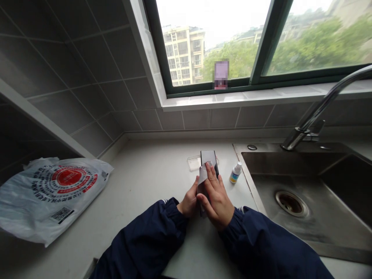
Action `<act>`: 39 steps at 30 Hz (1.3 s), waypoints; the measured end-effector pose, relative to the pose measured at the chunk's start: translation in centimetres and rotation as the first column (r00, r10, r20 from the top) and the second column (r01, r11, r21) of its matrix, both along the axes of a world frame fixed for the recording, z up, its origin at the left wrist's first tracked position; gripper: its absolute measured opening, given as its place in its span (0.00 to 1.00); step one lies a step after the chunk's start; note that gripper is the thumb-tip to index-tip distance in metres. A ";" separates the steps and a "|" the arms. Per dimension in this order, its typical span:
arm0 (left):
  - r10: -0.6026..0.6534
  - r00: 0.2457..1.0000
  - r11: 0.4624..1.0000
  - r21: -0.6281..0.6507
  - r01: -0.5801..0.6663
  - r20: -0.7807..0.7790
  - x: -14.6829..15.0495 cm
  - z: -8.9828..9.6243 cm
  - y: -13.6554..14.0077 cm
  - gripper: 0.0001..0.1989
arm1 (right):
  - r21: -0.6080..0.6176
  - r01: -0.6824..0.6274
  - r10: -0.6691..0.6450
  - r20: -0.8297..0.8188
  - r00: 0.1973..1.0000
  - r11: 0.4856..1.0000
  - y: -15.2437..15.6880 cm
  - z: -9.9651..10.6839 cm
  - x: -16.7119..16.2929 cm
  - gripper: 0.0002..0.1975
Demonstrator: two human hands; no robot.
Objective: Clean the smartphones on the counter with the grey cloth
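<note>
A dark-edged smartphone (208,156) is held over the white counter, its upper end showing past my fingers. Its left edge is gripped by my left hand (189,200), which is closed around the lower part. My right hand (217,198) lies over the screen with its fingers stretched, pressing a small grey cloth (202,176) with a zigzag edge against the glass. Most of the phone's lower half is hidden under the cloth and hands. Just behind, a clear phone case (193,163) rests on the counter. To the right stands a small white bottle (235,173) with a blue and yellow label.
On the right is a steel sink (252,186) with a drain (292,203) and a curved faucet (299,133). A printed white plastic bag (87,201) lies at the left. Tiled walls and a window ledge (200,101) bound the counter (139,174) at the back.
</note>
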State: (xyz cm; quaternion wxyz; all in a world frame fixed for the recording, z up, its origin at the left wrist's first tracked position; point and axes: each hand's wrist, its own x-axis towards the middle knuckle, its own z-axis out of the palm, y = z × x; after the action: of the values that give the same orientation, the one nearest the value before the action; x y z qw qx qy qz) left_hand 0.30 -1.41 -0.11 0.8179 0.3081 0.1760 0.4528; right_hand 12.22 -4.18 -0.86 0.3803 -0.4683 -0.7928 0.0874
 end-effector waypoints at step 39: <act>0.256 0.948 0.954 -0.111 -0.280 -0.189 -2.6 3.0 2.1 0.31 | -0.411 -0.232 -0.184 -0.751 0.634 0.882 2.0 -0.2 0.7 0.25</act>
State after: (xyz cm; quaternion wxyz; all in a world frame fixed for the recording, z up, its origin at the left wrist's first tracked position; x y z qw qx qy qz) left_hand -2.32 0.71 2.91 0.7496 0.2627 0.3167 0.5185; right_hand 12.92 -2.14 -1.07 0.5550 -0.4517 -0.5129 0.4742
